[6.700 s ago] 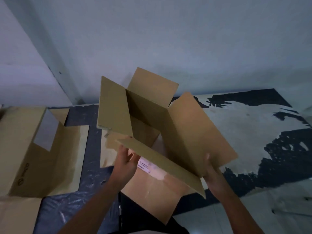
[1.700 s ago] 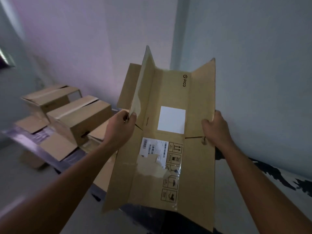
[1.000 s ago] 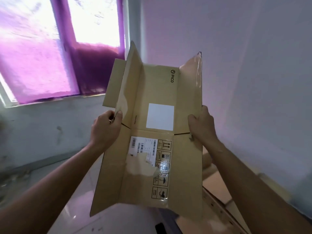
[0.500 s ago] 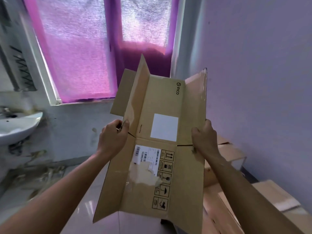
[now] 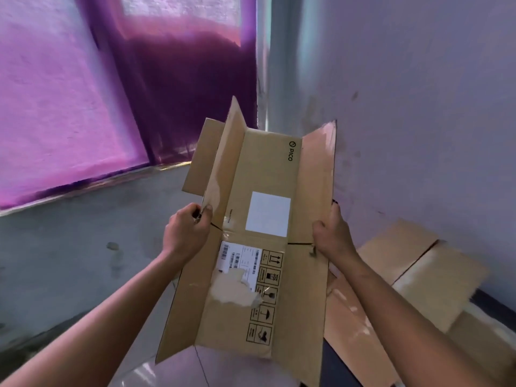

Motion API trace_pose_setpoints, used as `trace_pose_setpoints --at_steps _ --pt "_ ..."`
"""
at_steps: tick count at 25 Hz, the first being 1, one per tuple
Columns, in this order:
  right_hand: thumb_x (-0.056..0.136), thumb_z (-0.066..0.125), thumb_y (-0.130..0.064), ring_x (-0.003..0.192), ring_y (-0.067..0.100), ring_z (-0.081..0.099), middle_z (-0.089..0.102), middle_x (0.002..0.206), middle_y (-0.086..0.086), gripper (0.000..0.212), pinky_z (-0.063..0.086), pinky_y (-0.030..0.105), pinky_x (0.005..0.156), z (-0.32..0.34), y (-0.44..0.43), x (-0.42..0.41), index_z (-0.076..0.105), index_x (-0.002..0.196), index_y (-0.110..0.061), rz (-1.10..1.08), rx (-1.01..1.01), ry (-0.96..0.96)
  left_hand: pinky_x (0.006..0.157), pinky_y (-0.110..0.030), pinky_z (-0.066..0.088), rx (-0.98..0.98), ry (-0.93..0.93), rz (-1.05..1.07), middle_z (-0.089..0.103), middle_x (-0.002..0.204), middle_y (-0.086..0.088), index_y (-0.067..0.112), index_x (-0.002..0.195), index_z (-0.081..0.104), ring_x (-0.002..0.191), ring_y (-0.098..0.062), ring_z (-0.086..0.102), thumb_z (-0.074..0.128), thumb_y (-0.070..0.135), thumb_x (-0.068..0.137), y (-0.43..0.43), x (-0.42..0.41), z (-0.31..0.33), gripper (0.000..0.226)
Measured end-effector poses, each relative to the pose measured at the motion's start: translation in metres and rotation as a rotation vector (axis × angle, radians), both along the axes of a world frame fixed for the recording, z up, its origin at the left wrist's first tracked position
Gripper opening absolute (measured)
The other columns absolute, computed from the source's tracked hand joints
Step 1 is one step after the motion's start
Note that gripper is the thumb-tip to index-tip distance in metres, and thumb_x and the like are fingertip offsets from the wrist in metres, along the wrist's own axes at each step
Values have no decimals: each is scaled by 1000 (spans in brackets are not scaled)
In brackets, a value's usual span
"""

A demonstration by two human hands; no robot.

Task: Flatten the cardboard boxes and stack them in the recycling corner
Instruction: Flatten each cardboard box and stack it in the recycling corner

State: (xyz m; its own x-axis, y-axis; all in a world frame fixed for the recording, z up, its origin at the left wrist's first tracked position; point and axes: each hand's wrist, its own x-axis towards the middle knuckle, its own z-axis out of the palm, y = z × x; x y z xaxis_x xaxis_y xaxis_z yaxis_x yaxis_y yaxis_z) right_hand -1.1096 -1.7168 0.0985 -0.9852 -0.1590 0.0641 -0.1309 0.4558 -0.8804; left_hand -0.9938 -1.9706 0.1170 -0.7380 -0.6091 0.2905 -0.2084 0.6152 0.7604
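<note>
Where flattened, box [image 5: 265, 174] w/ "PICO".

We are seeing a tan flattened box [image 5: 268, 174] bearing a white square label [image 5: 268, 214], black handling symbols [image 5: 265, 291] and a barcode sticker [image 5: 237, 259]; the window [image 5: 69, 93] is glowing magenta.

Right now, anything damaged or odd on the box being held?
Yes. The shipping label on the flattened box is torn: its lower part is ripped away, leaving a pale scuffed patch. The side flaps stick up rather than lying flat.
</note>
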Motion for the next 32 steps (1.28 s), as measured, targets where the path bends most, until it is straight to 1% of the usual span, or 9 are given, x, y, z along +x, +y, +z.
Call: trace_pose_setpoints --at_steps 6,10,15,19,23,26,28,30,32 --pt "95 37 -4 59 16 53 60 98 12 47 41 12 36 -72 -72 -113 33 141 -14 -145 -47 -154 56 -32 45 102 -230 -95 66 74 -5 11 84 65 57 -20 54 52 29 92 -78 -142 -61 24" --pt "95 39 -3 58 15 55 60 105 7 43 39 14 35 -105 -107 -180 39 136 -16 -295 -39 -221 60 -32 47 162 -347 -178 68 77 -5 19 91 64 61 -21 57 50 25 92 -119 -231 -97 15" --pt "92 39 -5 61 29 59 62 103 8 35 46 28 38 -183 -139 -257 44 123 -22 -565 -55 -372 48 -26 32 176 -520 -336 49 54 2 18 65 54 56 -21 49 52 24 95 -162 -346 -181 31" --pt "89 39 0 55 32 55 63 94 12 36 44 29 35 -268 -149 -286 48 118 -18 -760 -69 -512 60 -29 40 212 -677 -450 67 73 -16 8 81 68 67 -26 60 53 21 96 -182 -424 -269 25" --pt "92 42 4 54 32 55 60 94 16 29 46 33 42 -355 -137 -293 48 117 -10 -876 -44 -672 63 -32 38 199 -808 -465 67 88 -29 -2 93 69 84 -38 65 50 18 97 -183 -474 -367 27" --pt "92 45 3 56 51 56 56 93 28 27 51 46 43 -444 -117 -290 49 116 -7 -896 -88 -763 55 -28 32 246 -928 -466 62 84 -27 -5 103 64 77 -37 60 43 19 99 -175 -495 -459 33" --pt "91 50 0 70 50 62 62 95 20 27 55 60 58 -506 -106 -286 53 115 -13 -917 -104 -809 58 -28 35 319 -977 -395 60 84 -22 -4 111 63 71 -31 55 42 17 99 -170 -500 -519 32" --pt "91 53 -1 87 42 65 65 103 15 28 55 60 74 -568 -96 -283 56 114 -16 -965 -142 -844 61 -28 36 370 -988 -319 58 82 -15 -3 108 65 67 -24 50 46 18 98 -164 -502 -582 30" --pt "91 55 1 90 38 65 66 106 16 27 55 55 78 -627 -87 -280 57 113 -15 -999 -210 -871 56 -27 34 403 -991 -262 55 74 -10 -1 98 67 61 -19 46 52 22 96 -159 -505 -635 28"
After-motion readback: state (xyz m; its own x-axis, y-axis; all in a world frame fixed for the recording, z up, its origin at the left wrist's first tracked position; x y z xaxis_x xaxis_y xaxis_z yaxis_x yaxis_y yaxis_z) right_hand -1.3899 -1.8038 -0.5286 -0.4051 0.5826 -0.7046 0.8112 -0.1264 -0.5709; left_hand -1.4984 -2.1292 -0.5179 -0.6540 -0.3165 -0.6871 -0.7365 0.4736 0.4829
